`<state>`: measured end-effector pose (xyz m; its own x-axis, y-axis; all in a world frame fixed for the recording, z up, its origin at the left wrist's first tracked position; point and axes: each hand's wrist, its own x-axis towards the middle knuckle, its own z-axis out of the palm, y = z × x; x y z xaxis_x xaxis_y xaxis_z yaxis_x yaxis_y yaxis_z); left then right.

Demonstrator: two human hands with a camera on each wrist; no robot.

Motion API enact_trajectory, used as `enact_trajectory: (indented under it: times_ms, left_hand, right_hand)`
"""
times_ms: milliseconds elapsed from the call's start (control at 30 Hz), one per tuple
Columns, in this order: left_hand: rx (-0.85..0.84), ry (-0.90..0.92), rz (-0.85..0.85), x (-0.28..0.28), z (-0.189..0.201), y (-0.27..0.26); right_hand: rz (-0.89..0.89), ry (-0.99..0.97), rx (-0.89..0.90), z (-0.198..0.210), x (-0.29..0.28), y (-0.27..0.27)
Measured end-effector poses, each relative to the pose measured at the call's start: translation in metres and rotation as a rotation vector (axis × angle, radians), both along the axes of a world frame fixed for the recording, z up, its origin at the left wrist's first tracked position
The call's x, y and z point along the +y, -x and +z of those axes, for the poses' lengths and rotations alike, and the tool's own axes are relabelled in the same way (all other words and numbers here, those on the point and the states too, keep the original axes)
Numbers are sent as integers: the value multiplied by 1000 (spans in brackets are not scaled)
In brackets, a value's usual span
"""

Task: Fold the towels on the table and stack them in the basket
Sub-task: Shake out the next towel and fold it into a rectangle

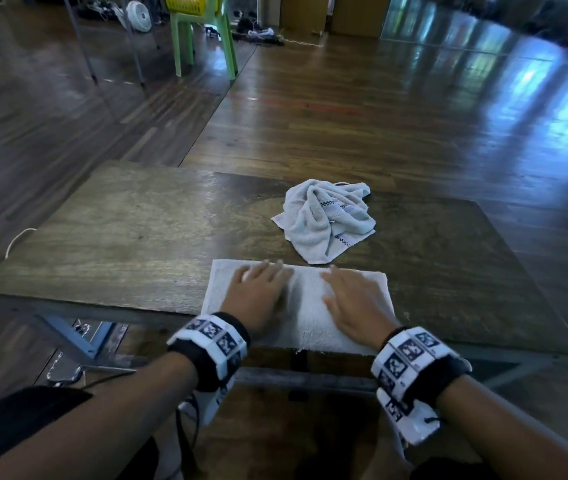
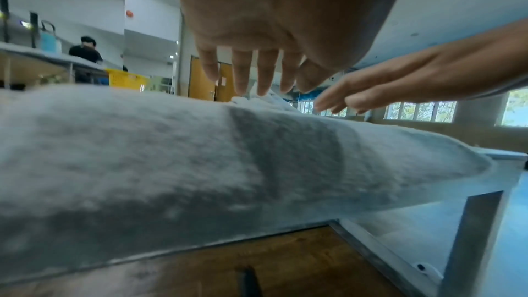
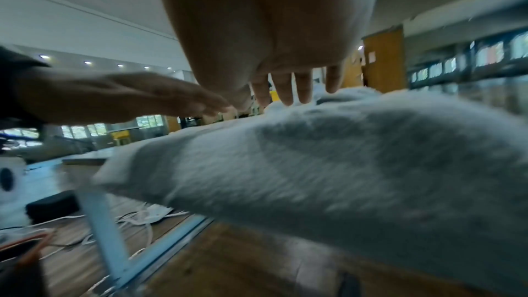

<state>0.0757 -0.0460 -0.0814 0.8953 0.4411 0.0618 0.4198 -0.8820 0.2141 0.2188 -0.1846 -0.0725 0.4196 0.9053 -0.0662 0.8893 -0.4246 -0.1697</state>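
Wooden table (image 1: 119, 237), flat hands on towel (image 1: 305, 306)

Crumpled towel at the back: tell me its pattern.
The crumpled towel is pale grey-white with a black-and-white checked stripe, clearest in the head view.

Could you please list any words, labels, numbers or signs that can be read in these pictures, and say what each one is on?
No readable text in any view.
Wrist bands: black-and-white square marker patterns, not letters or numbers.
Crumpled towel: a checkered woven stripe, no wording.
Paper sheet on the far door: too small and blurred to read.
Yellow basket: no label visible.
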Motion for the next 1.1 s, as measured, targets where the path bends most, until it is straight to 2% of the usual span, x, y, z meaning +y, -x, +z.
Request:
enact_trajectory:
  times_ms: [133,400,633,700,800,833,933,1033,1100]
  left_hand:
    - [136,102,84,-20,-21,-15]
    - [135,67,111,8,-38,-14]
    - [211,-2,118,49,-36,29]
    - [160,-56,85,45,-31,38]
    - [-30,-115,-47,30,-25,41]
    - [-42,-93,-60,27,-23,42]
    - [27,23,48,29,-15,41]
    - [142,-25,125,45,-4,32]
    - [257,-105,172,57,1,27]
  right_hand:
    - [-27,184,101,-15,11,20]
    - [-122,249,35,-33,11,-13]
    - [-210,280,-19,-30,-20,-49]
    - [-190,271,-68,-27,-22,-49]
    - [-130,293,-186,-17,-18,-45]
    - [-113,293,-217,-12,-16,-44]
    - [-96,301,-207,-2,-9,-44]
    - [-72,324,-122,5,-5,-46]
    - [-61,323,-131,8,-5,-51]
